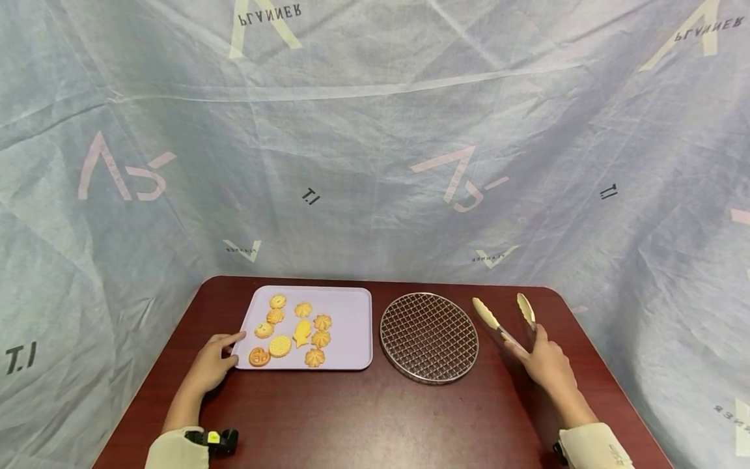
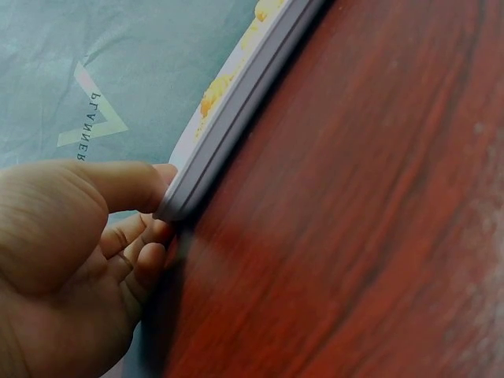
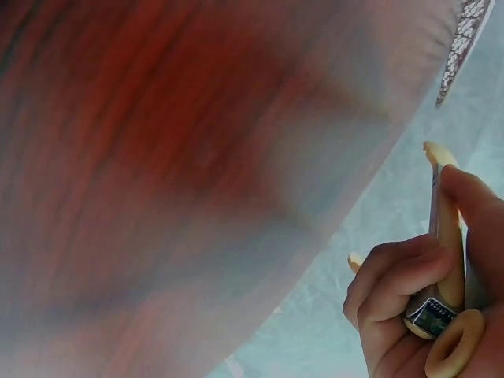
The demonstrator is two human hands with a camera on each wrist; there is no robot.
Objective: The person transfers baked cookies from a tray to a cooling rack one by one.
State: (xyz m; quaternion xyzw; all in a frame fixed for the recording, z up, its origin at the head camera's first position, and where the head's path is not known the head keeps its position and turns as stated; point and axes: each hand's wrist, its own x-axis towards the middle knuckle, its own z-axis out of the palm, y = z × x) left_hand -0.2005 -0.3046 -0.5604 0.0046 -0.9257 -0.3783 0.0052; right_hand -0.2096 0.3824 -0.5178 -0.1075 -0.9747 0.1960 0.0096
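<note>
At the left of the table, my left hand (image 1: pixel 212 361) pinches the near-left corner of a pale lilac tray (image 1: pixel 346 299), its thumb (image 2: pixel 138 185) on the rim. Several yellow-brown cookies lie on the tray, among them a fish-shaped cookie (image 1: pixel 301 333), a round cookie (image 1: pixel 280 346) and a pretzel-like cookie (image 1: pixel 259 356). Over the table's right side, my right hand (image 1: pixel 549 365) grips a pair of tongs (image 1: pixel 486 314) by the handle. The tongs' two cream tips are spread apart and point away from me, with nothing between them.
A round wire-mesh rack (image 1: pixel 430 337) stands between the tray and the tongs. The dark red wooden table (image 1: pixel 375 417) ends at a grey printed cloth (image 1: pixel 363 163) that hangs behind it and on both sides.
</note>
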